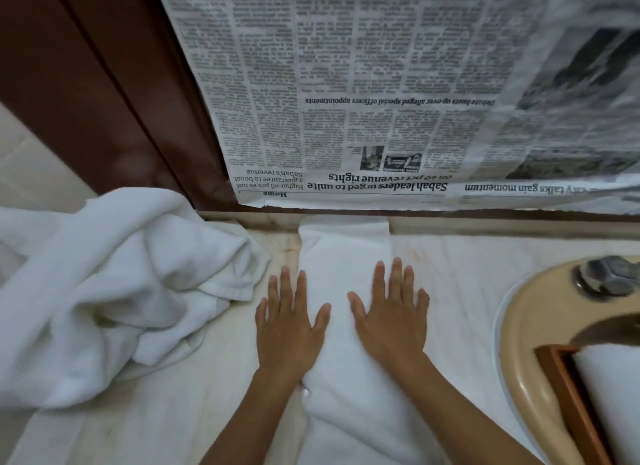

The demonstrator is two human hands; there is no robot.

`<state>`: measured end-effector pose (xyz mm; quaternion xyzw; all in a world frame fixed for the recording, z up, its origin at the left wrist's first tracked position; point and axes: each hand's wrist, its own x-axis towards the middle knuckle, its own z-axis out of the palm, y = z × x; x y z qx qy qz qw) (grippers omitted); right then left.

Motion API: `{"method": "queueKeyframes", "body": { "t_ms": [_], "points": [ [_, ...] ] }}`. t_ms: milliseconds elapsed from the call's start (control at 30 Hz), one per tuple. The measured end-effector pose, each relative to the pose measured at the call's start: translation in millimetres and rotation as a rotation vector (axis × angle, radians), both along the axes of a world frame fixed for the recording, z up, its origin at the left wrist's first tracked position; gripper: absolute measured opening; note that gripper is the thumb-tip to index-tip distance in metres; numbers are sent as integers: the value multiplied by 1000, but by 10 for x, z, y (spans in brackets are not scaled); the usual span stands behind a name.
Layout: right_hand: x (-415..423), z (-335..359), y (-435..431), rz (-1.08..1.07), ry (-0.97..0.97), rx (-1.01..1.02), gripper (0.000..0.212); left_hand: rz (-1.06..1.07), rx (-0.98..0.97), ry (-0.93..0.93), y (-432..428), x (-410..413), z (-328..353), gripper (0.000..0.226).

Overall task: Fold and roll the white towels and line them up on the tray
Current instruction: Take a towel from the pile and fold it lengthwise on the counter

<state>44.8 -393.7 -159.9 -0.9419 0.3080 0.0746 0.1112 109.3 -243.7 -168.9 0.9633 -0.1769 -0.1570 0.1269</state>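
1. Folded towel (343, 256): white, laid as a long narrow strip on the desk (467, 274), running from the back ledge toward the viewer. Its far end turns up against the ledge. Its near end is cut off by the bottom of the frame. The right edge is hard to separate from the pale marble.
2. Left hand (289, 321): flat, palm down, fingers straight and slightly spread, gripping nothing. It lies across the strip's left edge, partly on towel and partly on desk.
3. Right hand (391, 312): flat, palm down, fingers straight and spread, gripping nothing. It presses on the strip's right part. Both forearms leave the frame at the bottom.
4. Towel heap (114, 291): white, unfolded and crumpled, on the desk's left side, near the strip but not touching it. The number of towels cannot be told, and the left side is cut off.
5. Tray (568, 395): only an orange-brown wooden corner shows at the lower right, over the sink (526, 326). A white mass (613, 395) lies inside it, mostly out of frame, and whether it is rolled cannot be told.
6. Tap (606, 276): metal, blurred, at the sink's back rim, partly cut off.
7. Newspaper (381, 83): sheets hung upside down over the wall behind the desk. The headlines are legible, the body text is not, and the right part is blurred.
8. Wood panel (86, 83): dark red-brown, upper left.
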Motion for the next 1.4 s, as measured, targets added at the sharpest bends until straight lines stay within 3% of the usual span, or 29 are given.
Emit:
{"method": "queueKeyframes", "body": {
  "t_ms": [100, 200, 267, 333, 467, 667, 1033, 1200, 1400],
  "points": [
    [-424, 142, 272, 4, -24, 37, 95, 107, -68, 166, 91, -226, 260, 73],
    [-1016, 160, 519, 84, -97, 145, 102, -109, -227, -136, 283, -828, 379, 64],
    [-1376, 122, 644, 142, -94, 154, 84, -326, -261, -207, 434, -1293, 297, 53],
    [-1645, 81, 729, 174, -101, 152, 63, -399, -220, -186, 577, -1611, 140, 47],
    [-1898, 37, 792, 230, -144, 163, 58, -349, -183, -200, 772, -1837, -17, 53],
    [-1920, -5, 696, 315, -111, 73, 73, -327, -172, -252, 940, -2136, 52, 68],
    [-1831, 100, 755, 246, 34, 47, 81, -300, -45, -236, 1269, -2433, -127, 63],
    [-2256, 30, 1393, 195, -97, 30, 66, -231, -55, -232, 1453, -2526, -165, 60],
    [-2349, -139, 1303, 229, -113, 7, 68, -237, -65, -214, 1359, -2371, -164, 61]
  ]
}}
